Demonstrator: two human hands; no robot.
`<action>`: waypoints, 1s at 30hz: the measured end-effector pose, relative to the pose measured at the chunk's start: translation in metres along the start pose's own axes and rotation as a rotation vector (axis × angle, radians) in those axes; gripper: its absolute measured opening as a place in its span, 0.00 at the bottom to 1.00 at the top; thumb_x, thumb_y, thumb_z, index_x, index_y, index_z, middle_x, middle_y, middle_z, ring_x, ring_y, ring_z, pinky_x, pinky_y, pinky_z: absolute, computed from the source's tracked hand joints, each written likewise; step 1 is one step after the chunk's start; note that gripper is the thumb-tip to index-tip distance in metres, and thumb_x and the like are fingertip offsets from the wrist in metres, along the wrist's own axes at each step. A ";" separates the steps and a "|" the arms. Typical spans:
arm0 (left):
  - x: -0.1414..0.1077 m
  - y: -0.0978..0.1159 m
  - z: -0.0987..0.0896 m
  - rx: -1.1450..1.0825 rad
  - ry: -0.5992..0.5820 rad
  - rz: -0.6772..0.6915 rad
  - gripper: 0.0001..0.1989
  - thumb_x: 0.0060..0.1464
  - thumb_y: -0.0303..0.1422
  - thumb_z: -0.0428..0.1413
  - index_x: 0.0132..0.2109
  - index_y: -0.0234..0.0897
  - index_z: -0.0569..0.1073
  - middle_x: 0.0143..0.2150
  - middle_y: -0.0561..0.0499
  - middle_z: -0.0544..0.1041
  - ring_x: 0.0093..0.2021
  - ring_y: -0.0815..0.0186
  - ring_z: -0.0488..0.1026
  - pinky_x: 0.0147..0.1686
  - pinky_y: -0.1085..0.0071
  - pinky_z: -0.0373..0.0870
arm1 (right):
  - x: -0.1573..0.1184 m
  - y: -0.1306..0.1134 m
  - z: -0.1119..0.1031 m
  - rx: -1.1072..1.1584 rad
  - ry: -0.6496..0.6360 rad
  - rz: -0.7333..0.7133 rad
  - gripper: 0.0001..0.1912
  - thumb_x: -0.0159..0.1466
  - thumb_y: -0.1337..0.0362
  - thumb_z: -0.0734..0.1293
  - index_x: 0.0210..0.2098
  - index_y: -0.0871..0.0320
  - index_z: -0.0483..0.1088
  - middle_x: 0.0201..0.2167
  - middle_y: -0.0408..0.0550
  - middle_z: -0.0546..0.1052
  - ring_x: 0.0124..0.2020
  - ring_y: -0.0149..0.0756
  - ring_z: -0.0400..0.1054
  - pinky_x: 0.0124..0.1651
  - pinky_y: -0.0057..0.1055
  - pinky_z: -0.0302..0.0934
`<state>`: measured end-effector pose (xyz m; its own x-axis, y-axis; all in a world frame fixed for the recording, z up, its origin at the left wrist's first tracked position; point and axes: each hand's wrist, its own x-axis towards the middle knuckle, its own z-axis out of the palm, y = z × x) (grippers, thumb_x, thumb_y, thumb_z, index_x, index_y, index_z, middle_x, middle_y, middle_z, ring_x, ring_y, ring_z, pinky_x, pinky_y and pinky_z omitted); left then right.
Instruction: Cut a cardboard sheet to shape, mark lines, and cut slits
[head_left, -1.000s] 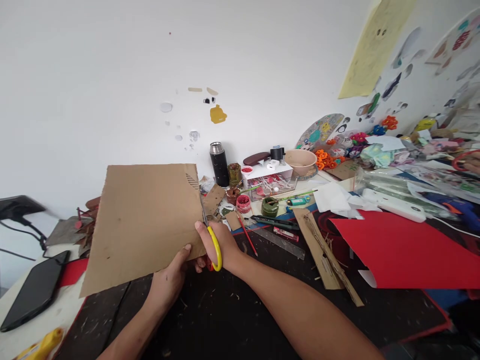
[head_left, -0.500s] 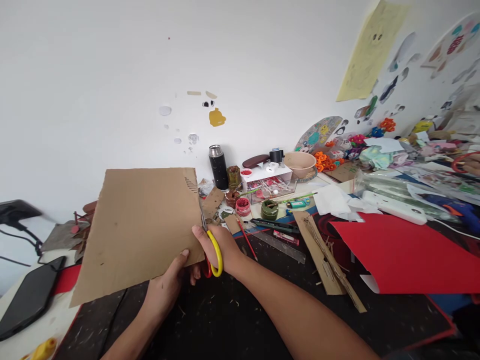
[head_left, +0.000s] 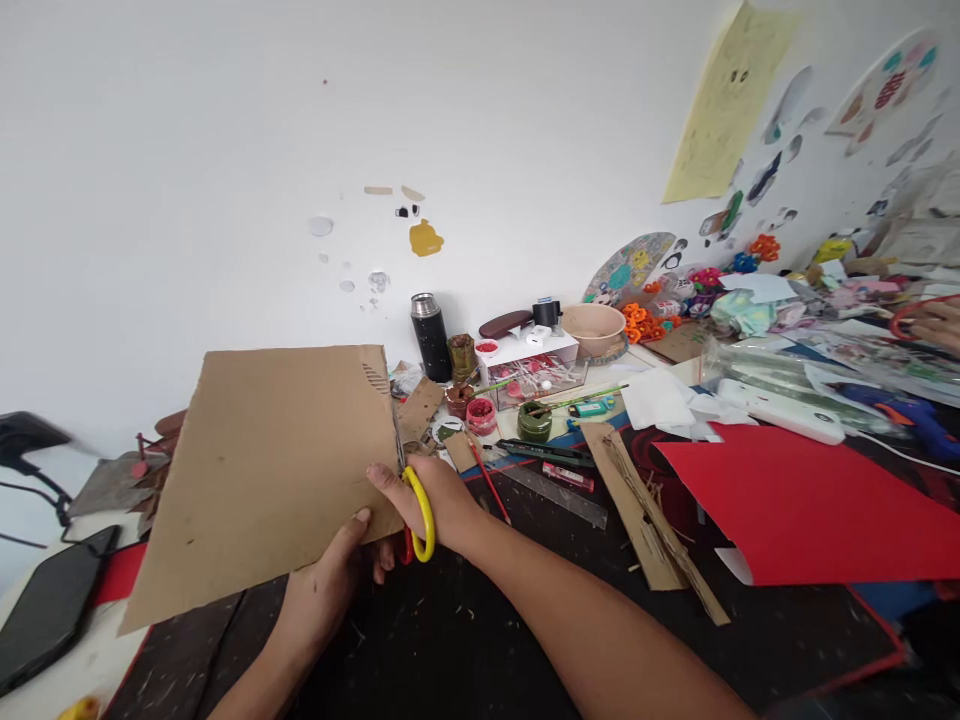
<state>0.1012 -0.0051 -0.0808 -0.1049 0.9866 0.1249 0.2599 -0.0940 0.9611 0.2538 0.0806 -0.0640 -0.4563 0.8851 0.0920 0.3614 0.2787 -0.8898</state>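
Observation:
A large sheet of brown cardboard (head_left: 270,470) is held up at the left over the dark mat. My left hand (head_left: 330,575) grips its lower edge, thumb on top and fingers underneath. My right hand (head_left: 431,500) is closed on a pair of scissors (head_left: 421,515) with yellow and red handles. Their blades lie along the cardboard's right edge, partly hidden by the sheet and my thumb. A small torn patch of corrugation shows near the sheet's top right corner.
Cardboard strips (head_left: 637,510) and red paper (head_left: 810,510) lie to the right. Behind are paint jars (head_left: 534,422), a ruler (head_left: 555,497), a black flask (head_left: 430,338) and a red pencil (head_left: 490,483). A black phone (head_left: 56,605) is at the left. Another person's hand (head_left: 937,325) shows far right.
The view has shifted slightly, so the whole scene sits a little further left. Both hands keep their hold on the cardboard and scissors, with little other visible movement.

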 end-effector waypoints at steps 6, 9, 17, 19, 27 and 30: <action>-0.001 0.001 0.003 -0.085 -0.028 -0.038 0.29 0.68 0.49 0.53 0.22 0.39 0.78 0.20 0.47 0.78 0.19 0.61 0.72 0.26 0.65 0.72 | 0.000 -0.003 -0.009 0.028 -0.007 0.031 0.36 0.72 0.31 0.65 0.49 0.59 0.83 0.44 0.56 0.86 0.45 0.47 0.79 0.45 0.32 0.65; -0.001 0.002 0.003 -0.070 -0.036 -0.034 0.29 0.68 0.49 0.54 0.22 0.40 0.78 0.20 0.47 0.78 0.19 0.61 0.73 0.26 0.65 0.73 | 0.000 -0.003 -0.007 0.006 -0.004 0.061 0.37 0.72 0.31 0.64 0.48 0.60 0.83 0.42 0.57 0.86 0.43 0.47 0.79 0.45 0.33 0.66; -0.002 -0.006 -0.001 -0.038 -0.027 -0.045 0.28 0.68 0.49 0.54 0.23 0.40 0.79 0.21 0.48 0.79 0.20 0.60 0.73 0.28 0.64 0.74 | 0.002 -0.002 -0.006 0.065 0.024 0.001 0.29 0.80 0.42 0.61 0.51 0.57 0.85 0.47 0.55 0.87 0.49 0.47 0.80 0.48 0.32 0.66; -0.002 -0.007 -0.001 -0.018 -0.029 -0.046 0.29 0.69 0.49 0.53 0.23 0.41 0.79 0.22 0.48 0.79 0.20 0.60 0.74 0.29 0.64 0.74 | 0.002 -0.002 -0.006 0.076 0.026 0.006 0.27 0.81 0.45 0.61 0.50 0.57 0.85 0.46 0.54 0.87 0.47 0.45 0.80 0.47 0.32 0.66; -0.001 -0.005 0.001 -0.013 -0.022 -0.056 0.29 0.68 0.49 0.53 0.22 0.41 0.79 0.22 0.48 0.79 0.21 0.61 0.74 0.31 0.64 0.75 | 0.003 -0.001 -0.001 0.068 0.057 0.039 0.27 0.81 0.48 0.61 0.42 0.59 0.84 0.39 0.53 0.86 0.39 0.43 0.76 0.40 0.31 0.61; -0.002 -0.007 0.003 -0.043 -0.022 -0.075 0.29 0.67 0.50 0.53 0.23 0.41 0.79 0.21 0.47 0.79 0.20 0.60 0.74 0.29 0.64 0.74 | 0.003 -0.002 -0.001 0.045 0.067 0.053 0.27 0.81 0.48 0.61 0.38 0.59 0.82 0.37 0.53 0.86 0.37 0.42 0.75 0.38 0.31 0.59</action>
<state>0.1027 -0.0061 -0.0883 -0.1010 0.9938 0.0471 0.2108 -0.0249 0.9772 0.2523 0.0834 -0.0620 -0.3817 0.9214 0.0729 0.3458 0.2155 -0.9132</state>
